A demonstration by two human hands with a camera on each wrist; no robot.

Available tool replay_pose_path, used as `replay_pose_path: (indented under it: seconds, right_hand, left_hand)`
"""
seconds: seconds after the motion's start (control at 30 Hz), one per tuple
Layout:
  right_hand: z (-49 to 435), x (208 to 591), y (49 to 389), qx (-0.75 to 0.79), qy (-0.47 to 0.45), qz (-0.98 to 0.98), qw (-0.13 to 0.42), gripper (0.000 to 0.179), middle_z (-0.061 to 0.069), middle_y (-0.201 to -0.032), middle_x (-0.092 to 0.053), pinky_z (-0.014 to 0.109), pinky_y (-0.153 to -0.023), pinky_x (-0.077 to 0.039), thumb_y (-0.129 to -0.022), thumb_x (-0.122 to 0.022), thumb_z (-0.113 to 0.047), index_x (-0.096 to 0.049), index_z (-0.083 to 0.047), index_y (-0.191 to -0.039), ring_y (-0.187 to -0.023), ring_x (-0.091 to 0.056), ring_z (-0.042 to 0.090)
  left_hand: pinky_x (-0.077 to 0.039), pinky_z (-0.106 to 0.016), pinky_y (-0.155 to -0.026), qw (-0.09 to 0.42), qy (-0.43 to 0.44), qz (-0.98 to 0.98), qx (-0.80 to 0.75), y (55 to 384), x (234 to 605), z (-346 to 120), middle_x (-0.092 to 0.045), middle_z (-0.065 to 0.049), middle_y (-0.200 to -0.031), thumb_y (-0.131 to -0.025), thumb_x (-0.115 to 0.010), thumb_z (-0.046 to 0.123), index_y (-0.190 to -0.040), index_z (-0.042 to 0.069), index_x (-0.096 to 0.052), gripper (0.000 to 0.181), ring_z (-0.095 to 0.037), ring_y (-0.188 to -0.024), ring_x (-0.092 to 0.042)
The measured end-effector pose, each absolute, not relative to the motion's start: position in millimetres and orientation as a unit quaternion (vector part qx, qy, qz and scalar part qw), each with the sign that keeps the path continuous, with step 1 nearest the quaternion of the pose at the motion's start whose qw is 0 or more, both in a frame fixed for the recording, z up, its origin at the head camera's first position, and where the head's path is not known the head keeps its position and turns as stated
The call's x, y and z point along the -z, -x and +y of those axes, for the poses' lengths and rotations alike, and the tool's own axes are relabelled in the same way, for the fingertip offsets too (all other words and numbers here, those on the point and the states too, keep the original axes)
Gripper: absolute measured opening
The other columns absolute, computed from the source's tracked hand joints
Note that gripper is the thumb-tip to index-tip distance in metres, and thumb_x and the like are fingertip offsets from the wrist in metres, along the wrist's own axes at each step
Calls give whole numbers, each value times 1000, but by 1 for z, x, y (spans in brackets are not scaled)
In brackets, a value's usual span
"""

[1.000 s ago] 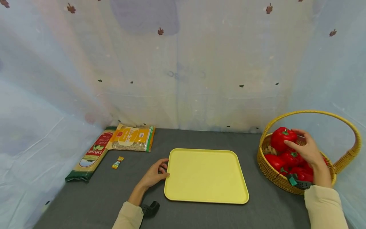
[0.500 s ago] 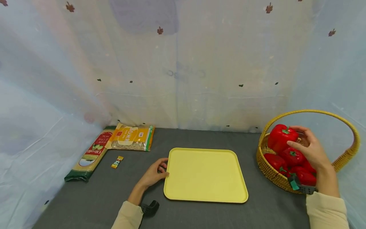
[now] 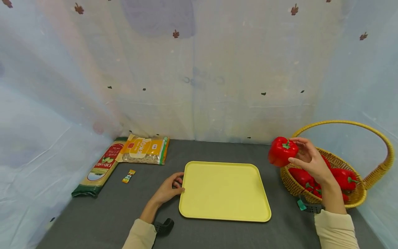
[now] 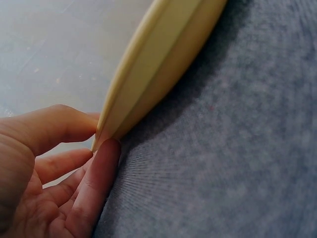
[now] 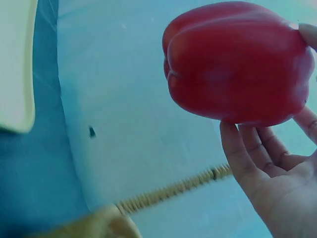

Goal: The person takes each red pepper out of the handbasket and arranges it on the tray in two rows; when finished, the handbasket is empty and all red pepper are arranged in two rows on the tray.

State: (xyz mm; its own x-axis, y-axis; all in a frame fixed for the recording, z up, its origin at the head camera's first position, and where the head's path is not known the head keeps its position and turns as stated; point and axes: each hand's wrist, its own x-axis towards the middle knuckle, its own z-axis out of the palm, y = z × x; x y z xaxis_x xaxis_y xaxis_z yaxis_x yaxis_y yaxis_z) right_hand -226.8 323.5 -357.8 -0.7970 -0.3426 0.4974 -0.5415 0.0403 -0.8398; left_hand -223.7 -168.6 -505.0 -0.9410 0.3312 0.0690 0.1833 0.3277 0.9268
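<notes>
Pale printed sheeting [image 3: 192, 117] hangs beyond the fingertips of both hands, and a dark grey tabletop [image 3: 230, 235] spreads beneath them. Thumb and fingers of the right hand [image 3: 312, 164] are clamped on one side of a red pepper [image 3: 281, 154], by its green stem, so the fruit juts out to the left of those fingertips, raised in the air. Just behind and below the same fingers stands the wicker basket [image 3: 289, 185], its tall arched handle to their right; more red peppers [image 3: 343, 178] lie in it, partly hidden by the forearm. Well across from them, the left hand [image 3: 168, 189] pinches the near side edge of the yellow tray [image 3: 225, 192], which reaches away to the right of its fingertips and bears nothing. Farther out past the left fingers lie two food packets [image 3: 143, 150] and a small sachet [image 3: 128, 176]. I judge the step in hand to be carrying the pepper clear of the basket; the next move seems to call for a firm right grip, a level path, and steady left fingers on the rim.
</notes>
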Motion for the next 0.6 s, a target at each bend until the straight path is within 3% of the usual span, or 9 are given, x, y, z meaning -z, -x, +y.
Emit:
replay_pose_path:
  seconds: [0.4,0.6]
  right_hand:
    - [265,388,250,-623,-339,-699,91,62,7,-127,-46,23,-84,-49,-79,-58,19,-33,9,-135,-112,-50,15]
    - [235,398,256,-605,-326,-722,85,63,8,-131,-44,22,-89,-46,-79,-63,13,-36,5,-136,-114,-47,15]
  left_hand:
    - [-46,-27,-63,70,-143,810,-565,223,505,-169,-51,-13,-102,-81,-69,6,-136,1,-42,62,-18,-78,-53]
    - [-46,-26,-63,80,-144,807,-568,217,492,-166,-51,-17,-104,-83,-66,1,-137,-4,-39,61,-20,-80,-52]
